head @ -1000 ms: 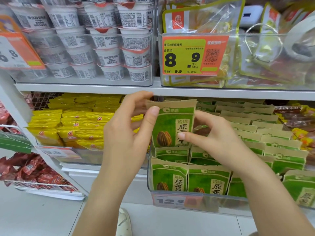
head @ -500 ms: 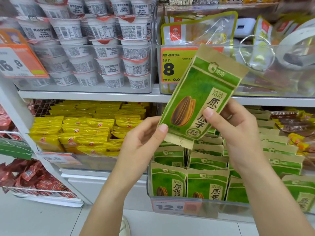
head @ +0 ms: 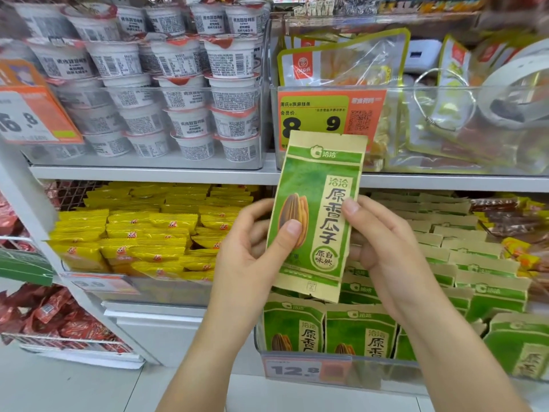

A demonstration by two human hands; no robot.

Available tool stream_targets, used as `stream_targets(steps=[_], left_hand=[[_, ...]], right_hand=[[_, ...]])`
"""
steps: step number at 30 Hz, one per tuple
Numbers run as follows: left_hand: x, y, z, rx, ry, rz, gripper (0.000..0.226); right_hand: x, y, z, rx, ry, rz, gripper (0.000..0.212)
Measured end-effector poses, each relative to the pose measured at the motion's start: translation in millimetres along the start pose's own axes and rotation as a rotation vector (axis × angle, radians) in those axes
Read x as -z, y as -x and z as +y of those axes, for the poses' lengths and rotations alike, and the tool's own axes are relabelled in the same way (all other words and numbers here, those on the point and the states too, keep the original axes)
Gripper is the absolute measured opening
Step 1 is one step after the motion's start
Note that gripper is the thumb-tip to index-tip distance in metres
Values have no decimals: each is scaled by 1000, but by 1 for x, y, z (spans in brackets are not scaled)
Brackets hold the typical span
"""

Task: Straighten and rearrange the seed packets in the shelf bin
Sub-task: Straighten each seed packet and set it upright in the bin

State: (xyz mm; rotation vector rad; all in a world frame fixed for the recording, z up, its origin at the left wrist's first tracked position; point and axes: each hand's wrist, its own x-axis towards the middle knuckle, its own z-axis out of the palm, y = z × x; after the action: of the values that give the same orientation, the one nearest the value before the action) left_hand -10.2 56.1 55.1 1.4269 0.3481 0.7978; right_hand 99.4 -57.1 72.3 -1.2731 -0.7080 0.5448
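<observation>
Hands meet on one green-and-tan seed packet (head: 318, 215), held nearly upright, its top leaning slightly right, in front of the shelf edge (head: 154, 174) and above the clear shelf bin (head: 392, 373). The left hand (head: 252, 260) grips the packet's left edge, thumb pressed on the printed seed, fingers curled behind. The right hand (head: 383, 248) pinches the right edge, thumb on the front, fingers behind. Below, more packets (head: 359, 331) stand in rows in the bin, behind a price tag (head: 297, 370) on its front wall. Yellow packs (head: 142, 233) fill the neighbouring bin on the left; white cups (head: 166, 93) are stacked on the shelf above.
</observation>
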Motion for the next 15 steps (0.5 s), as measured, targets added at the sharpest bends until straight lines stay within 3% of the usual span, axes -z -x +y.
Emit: stream_targets(steps=[3, 6, 12, 15], left_hand=[[-2, 4, 0, -204, -239, 147, 36], [-3, 8, 3, -357, -499, 142, 13], [-11, 16, 14, -124, -537, -11, 61], [-8, 14, 12, -127, -472, -53, 53]], right_hand=[[-4, 2, 1, 40, -15, 7, 31], [-7, 4, 1, 107, -13, 18, 25], [-8, 5, 5, 166, 23, 21, 35], [-10, 6, 3, 136, -47, -38, 49]])
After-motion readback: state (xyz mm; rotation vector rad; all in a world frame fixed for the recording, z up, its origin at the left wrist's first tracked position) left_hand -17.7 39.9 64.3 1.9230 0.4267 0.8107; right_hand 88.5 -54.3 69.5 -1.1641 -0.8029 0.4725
